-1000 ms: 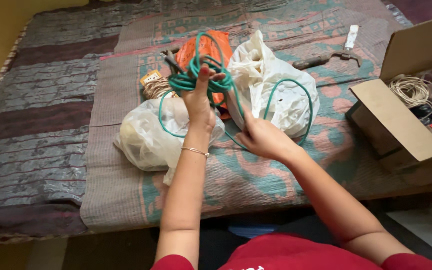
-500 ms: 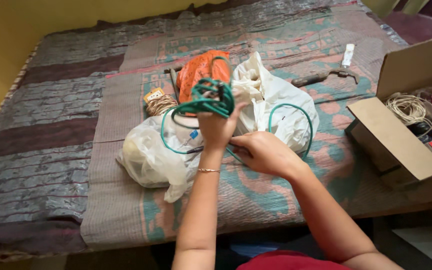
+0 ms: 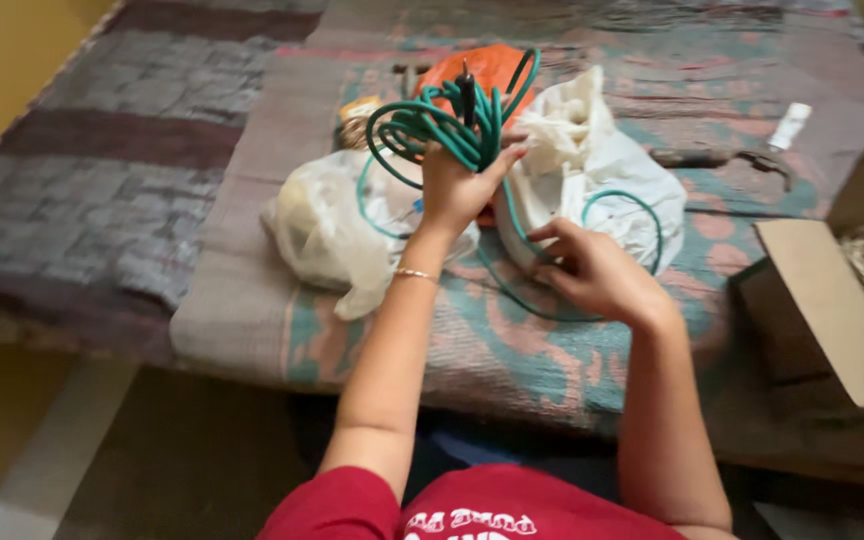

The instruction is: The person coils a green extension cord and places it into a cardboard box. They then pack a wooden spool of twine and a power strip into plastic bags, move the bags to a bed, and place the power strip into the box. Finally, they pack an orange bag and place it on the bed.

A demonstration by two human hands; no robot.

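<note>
the green cable [image 3: 432, 125] is gathered into a loose bundle of loops, raised above the bed, with a dark plug end sticking up out of the top of the bundle. the left hand [image 3: 457, 185] has its grip closed around the bundle from below, fingers wrapped over the loops. from that grip one strand runs down and to the right, curving over the bed to the right hand [image 3: 592, 270], whose grip is pinched together on the strand low over the cloth. beyond the right grip the strand arcs up across a white plastic bag [image 3: 592, 170] and back down.

just below and to the left of the left grip lies a clear plastic bag [image 3: 327, 225] with pale things inside. behind the bundle sits an orange bag [image 3: 482, 70], partly hidden by the loops. a small coil of tan cord [image 3: 355, 130] lies to the left of the bundle. well to the right of both grips, an open cardboard box [image 3: 832, 310] stands at the edge of the bed [image 3: 132, 150], which is covered in a patterned cloth. a dark-handled tool [image 3: 717, 158] lies beyond the white bag.
</note>
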